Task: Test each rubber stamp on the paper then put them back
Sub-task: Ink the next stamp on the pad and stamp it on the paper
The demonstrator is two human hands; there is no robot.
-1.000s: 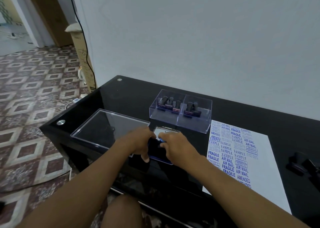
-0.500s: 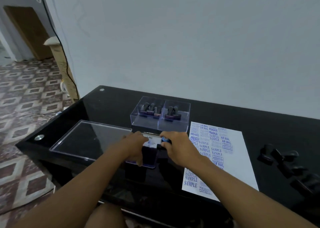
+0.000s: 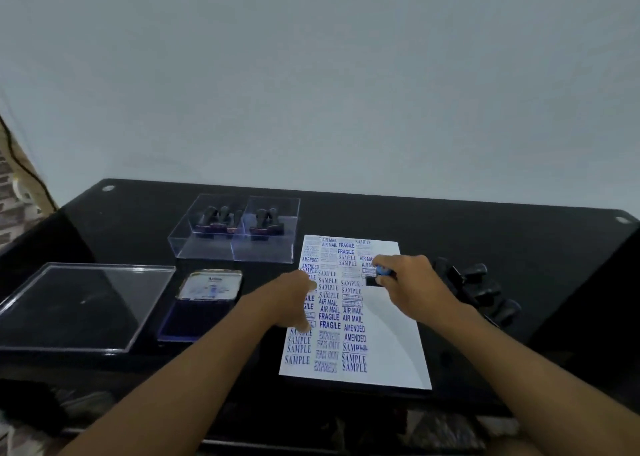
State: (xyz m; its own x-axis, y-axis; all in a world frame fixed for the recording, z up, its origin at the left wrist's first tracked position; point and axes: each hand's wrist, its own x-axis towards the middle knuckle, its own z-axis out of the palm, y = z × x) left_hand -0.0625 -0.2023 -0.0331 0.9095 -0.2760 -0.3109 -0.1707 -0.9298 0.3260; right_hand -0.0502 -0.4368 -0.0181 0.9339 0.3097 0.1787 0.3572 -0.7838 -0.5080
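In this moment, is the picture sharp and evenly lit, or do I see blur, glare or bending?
Head view: the printed words on the paper are soft, sharpest near its middle; the black table mirrors the wall with a dull sheen; the clear lid shows pale glare; the table's far edge bends from the wide lens; the stamp in the right hand is blurred.

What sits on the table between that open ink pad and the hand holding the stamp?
In the head view, the left hand lies between the ink pad and the right hand, pressing on the left side of the paper.
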